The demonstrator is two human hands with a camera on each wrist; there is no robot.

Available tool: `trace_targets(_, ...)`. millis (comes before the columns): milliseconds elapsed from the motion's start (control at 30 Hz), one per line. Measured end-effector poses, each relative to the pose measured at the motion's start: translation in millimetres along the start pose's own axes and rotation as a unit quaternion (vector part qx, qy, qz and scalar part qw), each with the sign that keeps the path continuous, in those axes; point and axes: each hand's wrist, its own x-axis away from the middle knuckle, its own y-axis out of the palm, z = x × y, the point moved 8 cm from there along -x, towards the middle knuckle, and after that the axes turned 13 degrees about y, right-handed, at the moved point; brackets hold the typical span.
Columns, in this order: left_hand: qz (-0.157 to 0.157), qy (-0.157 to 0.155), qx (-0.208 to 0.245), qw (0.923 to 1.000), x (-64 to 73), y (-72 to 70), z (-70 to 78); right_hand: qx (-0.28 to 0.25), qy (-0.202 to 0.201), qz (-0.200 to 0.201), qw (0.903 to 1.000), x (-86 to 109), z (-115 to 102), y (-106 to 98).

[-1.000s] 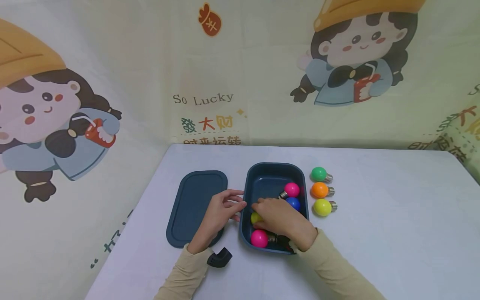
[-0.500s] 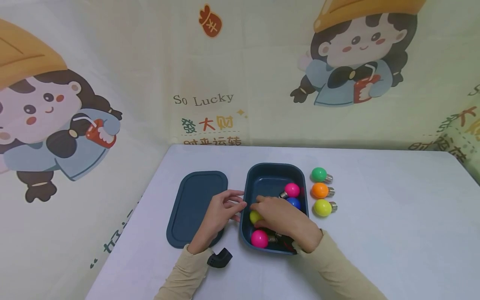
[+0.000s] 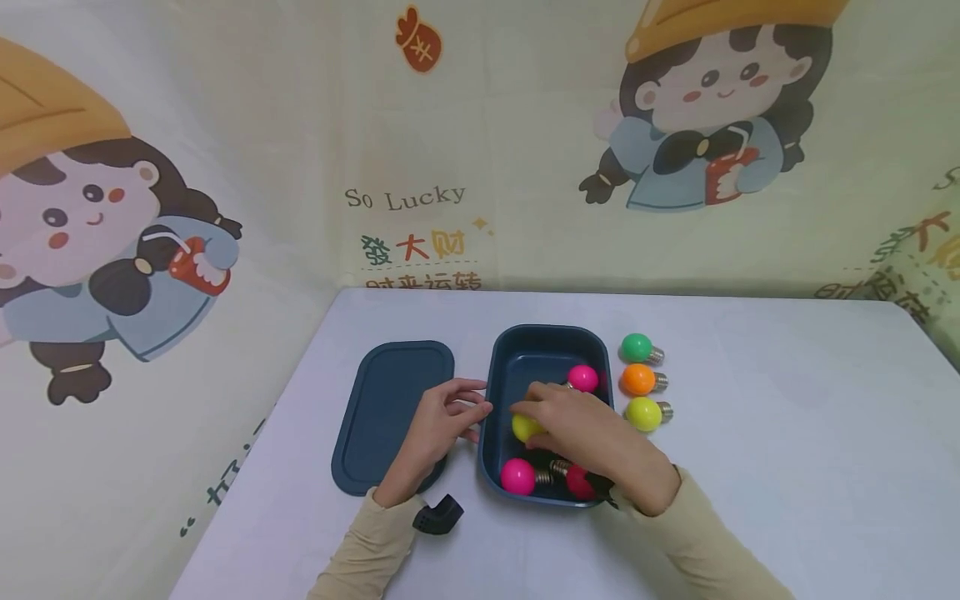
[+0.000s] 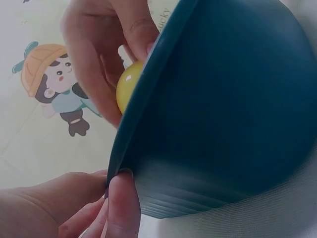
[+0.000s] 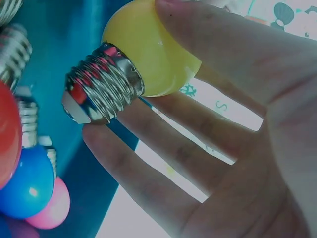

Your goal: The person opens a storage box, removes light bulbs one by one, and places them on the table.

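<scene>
A yellow light bulb is held between the thumb and fingers of my right hand, over the dark blue box. In the right wrist view the bulb's metal screw base points away from the thumb. My left hand pinches the box's left rim; in the left wrist view a fingertip lies against the outer wall. Inside the box are a pink bulb at the right, another pink bulb at the front left and a red bulb. A blue bulb shows in the right wrist view.
The flat dark blue lid lies left of the box, partly under the left hand. Right of the box, a green bulb, an orange bulb and a second yellow bulb lie in a column on the white table.
My right hand has risen slightly and moved right with the yellow bulb, uncovering the red bulb and covering the blue one in the head view. The left hand stays in place.
</scene>
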Motion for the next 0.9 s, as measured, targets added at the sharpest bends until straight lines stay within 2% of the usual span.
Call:
trace_targets(200, 0.0, -0.006, -0.006, 1.0, -0.2, -1.2, -1.1, -0.016, 0.015, 0.007, 0.9997, 7.8, 8, -10)
trace_targets(900, 0.003, 0.0, -0.006, 1.0, 0.4, -1.4, 0.6, 0.007, 0.021, 0.051, 0.9985, 37.1, 29, -35)
